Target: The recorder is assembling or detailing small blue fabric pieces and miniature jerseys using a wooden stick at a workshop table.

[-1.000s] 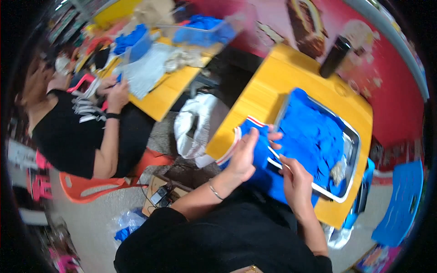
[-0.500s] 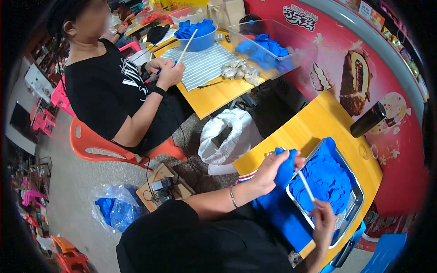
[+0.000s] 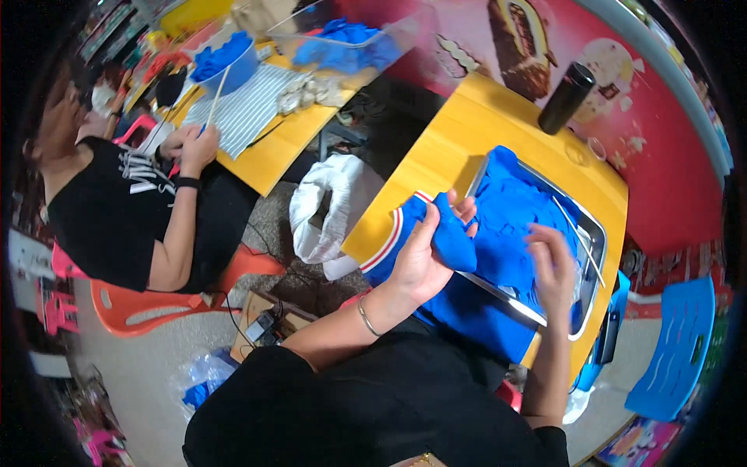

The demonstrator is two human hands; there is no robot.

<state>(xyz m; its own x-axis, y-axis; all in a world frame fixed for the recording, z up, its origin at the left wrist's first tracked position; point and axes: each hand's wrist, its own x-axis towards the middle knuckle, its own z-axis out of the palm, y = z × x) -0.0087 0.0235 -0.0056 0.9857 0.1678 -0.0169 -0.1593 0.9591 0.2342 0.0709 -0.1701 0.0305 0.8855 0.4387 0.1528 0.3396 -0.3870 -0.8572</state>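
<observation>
The counter's [image 3: 436, 148] far-left corner is bare, passable to the tray [image 3: 576, 335]. 1 bottle [image 3: 566, 99] obstructs the far edge; 1 stick [image 3: 580, 243] crosses the tray's right rim; the right hand [image 3: 552, 268] hangs above.

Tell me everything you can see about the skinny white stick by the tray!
The white stick is long, thin and pretty straight, pale all along. I can't tell whether it's wood or plastic. It lies slanted across the right side of the metal tray, its far end over the blue cloth pieces and its near end reaching over the tray's rim. No hand is holding it; the right hand is just to its left, apart from it.
</observation>
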